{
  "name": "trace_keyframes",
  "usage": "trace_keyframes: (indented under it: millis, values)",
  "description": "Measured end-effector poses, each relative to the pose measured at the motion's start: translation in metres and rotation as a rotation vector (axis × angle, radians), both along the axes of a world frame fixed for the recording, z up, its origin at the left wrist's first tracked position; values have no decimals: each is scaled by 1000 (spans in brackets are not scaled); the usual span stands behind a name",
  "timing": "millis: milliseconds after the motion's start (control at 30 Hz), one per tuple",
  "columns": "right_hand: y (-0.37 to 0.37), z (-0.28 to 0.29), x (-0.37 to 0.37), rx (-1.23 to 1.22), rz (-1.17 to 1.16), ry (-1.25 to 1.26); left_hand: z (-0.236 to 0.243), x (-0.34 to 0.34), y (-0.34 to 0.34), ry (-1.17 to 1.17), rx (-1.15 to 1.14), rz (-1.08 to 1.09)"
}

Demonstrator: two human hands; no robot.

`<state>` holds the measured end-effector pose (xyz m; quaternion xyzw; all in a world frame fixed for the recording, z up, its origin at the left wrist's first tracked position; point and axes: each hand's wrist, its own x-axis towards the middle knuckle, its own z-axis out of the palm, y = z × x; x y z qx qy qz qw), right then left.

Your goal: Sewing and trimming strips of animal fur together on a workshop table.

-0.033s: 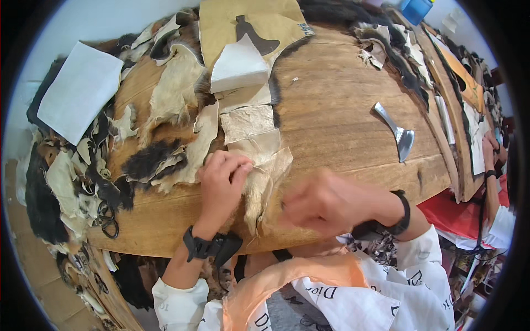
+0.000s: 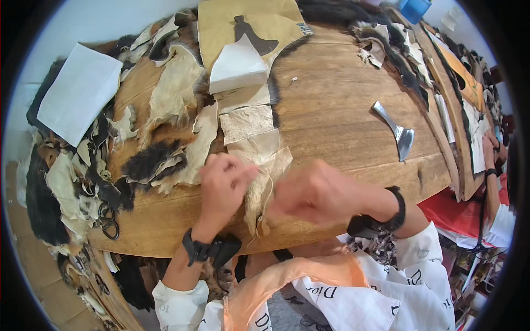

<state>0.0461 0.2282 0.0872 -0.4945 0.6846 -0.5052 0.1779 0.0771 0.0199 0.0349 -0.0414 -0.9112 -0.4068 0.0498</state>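
Observation:
A strip of pale hide pieces [image 2: 249, 122] runs down the middle of the wooden table toward me. My left hand [image 2: 223, 179] grips the left edge of its near piece between thumb and fingers. Close by on the right is my right hand [image 2: 314, 193], closed and smeared by motion, its fingertips beside the hide's right edge. What it pinches, if anything, cannot be made out. A thin pale line like a thread shows on the hide between the hands. The strip's furry near end [image 2: 254, 212] hangs toward the table's front edge.
A metal blade with a handle [image 2: 397, 132] lies at right. White sheets [image 2: 80, 94] and a thick white pad [image 2: 237, 69] rest beyond, near a brown paper template [image 2: 221, 19]. Fur scraps [image 2: 61, 187] and black-handled scissors [image 2: 107, 220] lie left. Another person's hand [image 2: 488, 149] works at far right.
My right hand has shifted slightly left, closer to the hide and my left hand. My left hand is blurrier but in nearly the same place.

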Motion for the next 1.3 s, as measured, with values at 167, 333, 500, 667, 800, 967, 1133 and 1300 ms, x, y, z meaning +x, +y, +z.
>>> trace_keyframes:
  millis: [167,333,500,667,800,967,1133,1300]
  values:
    - [-12,-43,3,300,-228,177,9,12,-3,139,57,-224]
    - [8,-34,16,311,-326,214,-10,-1,0,108,-55,-34]
    - [43,-12,17,324,-398,177,-17,0,4,-16,-117,-26]
    - [65,11,12,230,-344,95,-23,0,7,5,-216,-5]
    - [75,25,8,-27,-80,-172,-29,-1,8,42,-339,-6]
    - [65,15,12,71,-175,-59,-12,-2,-1,3,-76,17]
    - [25,-11,9,-2,-125,50,16,13,3,182,-100,-160]
    - [-5,-45,11,260,-235,74,17,19,5,-81,46,100]
